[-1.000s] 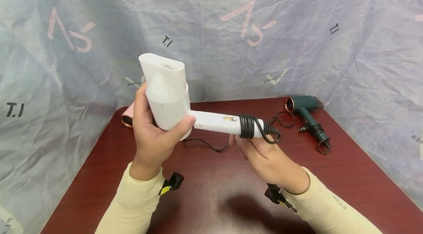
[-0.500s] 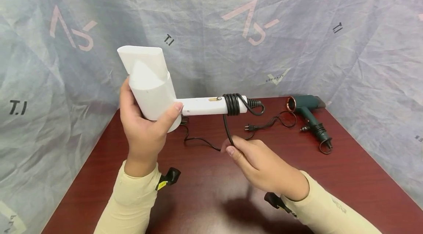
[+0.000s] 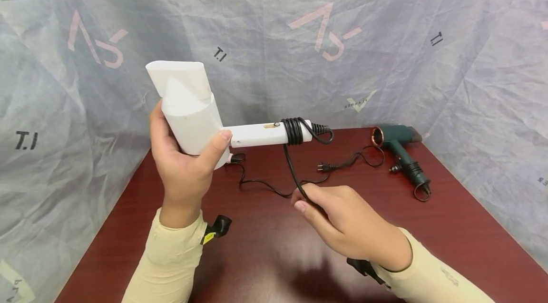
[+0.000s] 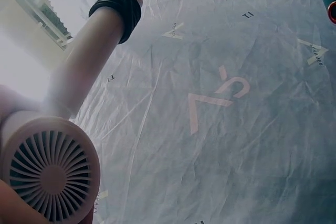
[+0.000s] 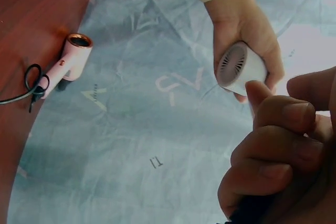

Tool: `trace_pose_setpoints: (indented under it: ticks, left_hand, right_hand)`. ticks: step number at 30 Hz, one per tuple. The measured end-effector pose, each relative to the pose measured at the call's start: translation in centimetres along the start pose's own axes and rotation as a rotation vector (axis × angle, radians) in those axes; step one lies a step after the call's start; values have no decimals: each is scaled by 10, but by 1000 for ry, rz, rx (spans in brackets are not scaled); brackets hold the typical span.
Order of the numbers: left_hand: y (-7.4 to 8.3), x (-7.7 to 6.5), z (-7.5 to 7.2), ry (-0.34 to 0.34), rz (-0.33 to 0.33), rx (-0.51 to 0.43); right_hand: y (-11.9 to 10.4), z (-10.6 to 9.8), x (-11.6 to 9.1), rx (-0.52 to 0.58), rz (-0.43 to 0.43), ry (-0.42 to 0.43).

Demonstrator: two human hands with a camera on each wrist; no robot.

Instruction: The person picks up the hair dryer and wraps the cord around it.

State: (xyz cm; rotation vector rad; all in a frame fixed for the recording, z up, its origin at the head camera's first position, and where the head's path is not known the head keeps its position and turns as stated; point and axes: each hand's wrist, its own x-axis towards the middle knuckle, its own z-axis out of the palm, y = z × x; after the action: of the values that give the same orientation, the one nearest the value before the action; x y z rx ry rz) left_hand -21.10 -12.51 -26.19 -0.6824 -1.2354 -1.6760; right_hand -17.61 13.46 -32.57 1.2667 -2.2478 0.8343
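Observation:
My left hand (image 3: 181,170) grips a white hair dryer (image 3: 188,120) by its barrel, nozzle tilted upward and handle pointing right. The left wrist view shows its round rear grille (image 4: 52,179) and the handle. Black power cord (image 3: 291,131) is wound in several turns near the handle's end. From those turns a loose length hangs to my right hand (image 3: 353,222), which holds it between thumb and fingers. The right wrist view shows that hand's fingers (image 5: 262,145) curled, the cord inside mostly hidden.
A dark green hair dryer (image 3: 400,151) lies at the table's back right. A pink hair dryer (image 5: 73,61) rests on the reddish-brown table (image 3: 257,255), mostly hidden in the head view. A black plug (image 3: 326,167) and cord lie behind my right hand. Grey fabric (image 3: 257,32) hangs around.
The white hair dryer has moved left and its handle is more level. My right hand has moved down from the handle's end, drawing a length of cord off the turns.

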Motion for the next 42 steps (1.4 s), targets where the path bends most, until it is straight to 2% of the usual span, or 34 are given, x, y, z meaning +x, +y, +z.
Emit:
trace_pose_setpoints:
  ticks: [6,13,17,22,27,32,38,42]
  left_hand:
    - [-2,-1,-1,-21,5,17]
    - [-6,-6,-2,-104,0,152]
    - [-8,-8,-1,-180,0,195]
    - [-13,-12,-2,-241,2,249]
    - [-26,-14,-9,-303,-26,273]
    - [-36,-15,-16,-396,-27,308]
    - [-38,-15,-20,-490,-15,333]
    - [-36,-15,-20,-539,-47,305]
  right_hand:
    - [1,-8,2,-48,-151,104]
    - [2,-16,5,-109,-241,195]
    - [4,-20,4,-141,-248,230]
    - [9,-22,2,-174,-234,262]
    - [12,-25,4,-191,-235,303]
    - [12,-30,8,-162,-257,339]
    - [13,-33,12,-144,-267,362]
    - [16,-35,13,-131,-275,371]
